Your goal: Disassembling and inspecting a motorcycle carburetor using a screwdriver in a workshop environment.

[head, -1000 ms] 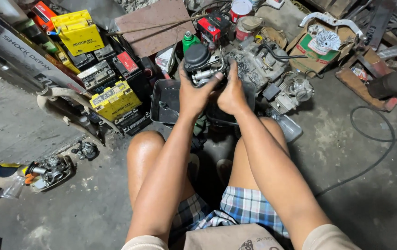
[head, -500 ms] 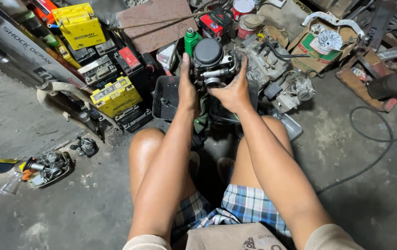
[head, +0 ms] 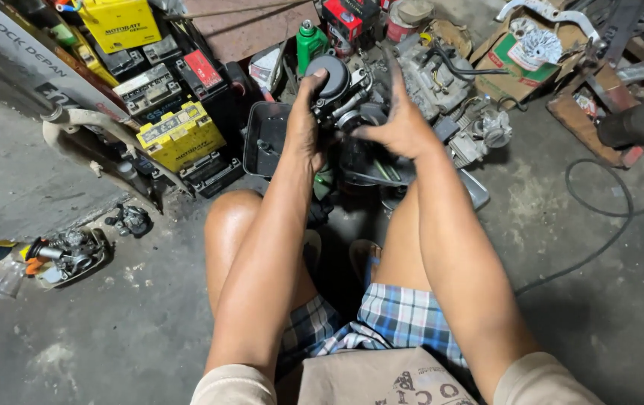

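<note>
Both hands meet in the upper middle of the frame around a dark metal carburetor [head: 344, 101] held up above the knees. The left hand [head: 303, 124] grips its left side, fingers [head: 316, 81] wrapped up over the round black cap on top, clenched on the part. The right hand [head: 400, 124] is at the carburetor's right side with the thumb pressed to its lower body and the other fingers spread open and pointing upward, grimy with grease; it touches the part rather than closing round it.

Just below and left of the hands sits a black plastic tray [head: 265, 139] on the concrete floor [head: 592, 315]. Above the left hand, at the top of the frame, stands a green bottle [head: 310, 41], and to its right a red and black battery [head: 344, 15]. To the right of the hands lies a grey engine block [head: 434, 75], and beyond it, in the upper right, a cardboard box [head: 520, 52] holding a pale fan-shaped part. A black cable [head: 607, 217] loops across the floor at the right.

In the upper left, yellow battery boxes [head: 179, 135] are stacked among black batteries beside a curved exhaust pipe [head: 97, 127]. At the left edge, lower down, another small carburetor [head: 67, 255] rests on the floor. Plaid shorts [head: 404, 319] show at the bottom centre.
</note>
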